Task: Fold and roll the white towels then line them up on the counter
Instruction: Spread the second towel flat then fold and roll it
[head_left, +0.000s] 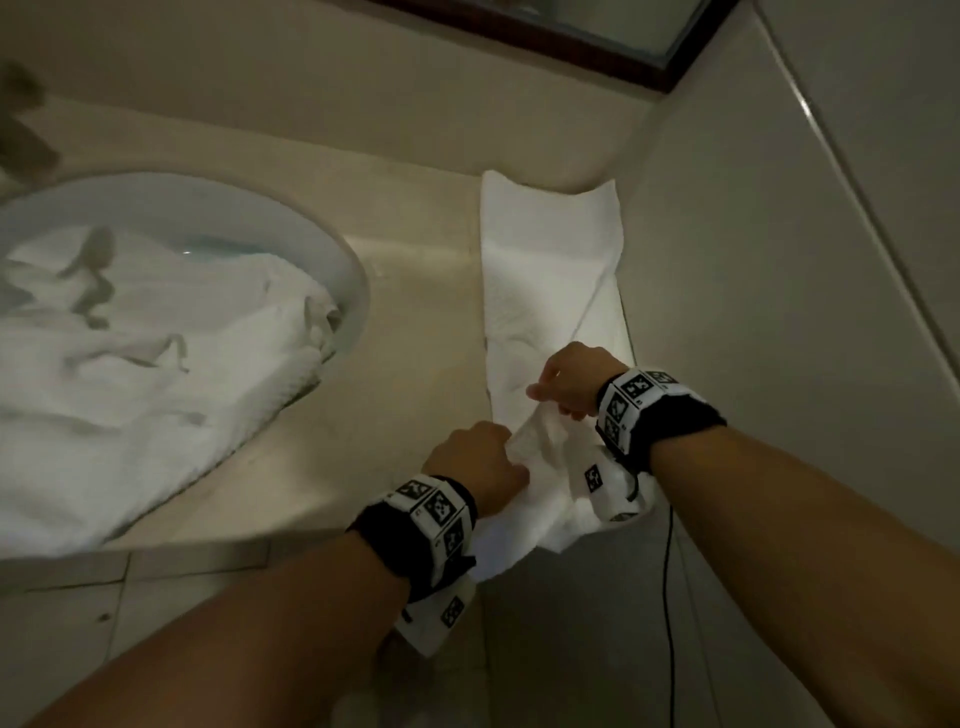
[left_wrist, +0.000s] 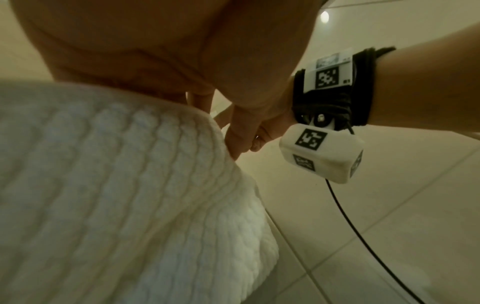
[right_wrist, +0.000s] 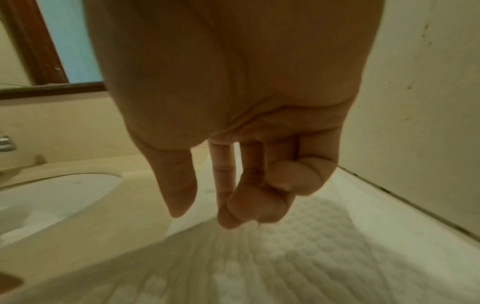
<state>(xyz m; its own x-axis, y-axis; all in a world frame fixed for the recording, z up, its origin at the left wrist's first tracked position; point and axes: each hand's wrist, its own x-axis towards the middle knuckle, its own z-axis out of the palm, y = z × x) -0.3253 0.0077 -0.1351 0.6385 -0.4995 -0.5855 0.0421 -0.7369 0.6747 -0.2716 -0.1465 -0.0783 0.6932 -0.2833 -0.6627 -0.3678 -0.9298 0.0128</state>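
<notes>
A long white towel (head_left: 545, 270) lies as a folded strip on the beige counter (head_left: 415, 322), along the right wall. Its near end bunches up at the counter's front edge between my hands. My left hand (head_left: 480, 457) grips that end from the left, with its fingers buried in the waffle-weave towel (left_wrist: 116, 185). My right hand (head_left: 566, 382) holds the raised fold just beyond it. Its curled fingers (left_wrist: 244, 135) pinch the towel's edge. In the right wrist view the right hand (right_wrist: 233, 205) has its fingertips down on the towel (right_wrist: 298, 257) and its thumb apart.
A heap of unfolded white towels (head_left: 156, 374) fills the round sink (head_left: 356, 270) at the left and spills over the counter's front. The tiled wall (head_left: 779, 260) runs close along the strip's right side. A dark-framed mirror (head_left: 571, 41) hangs behind. A black cable (head_left: 670, 597) hangs from my right wrist.
</notes>
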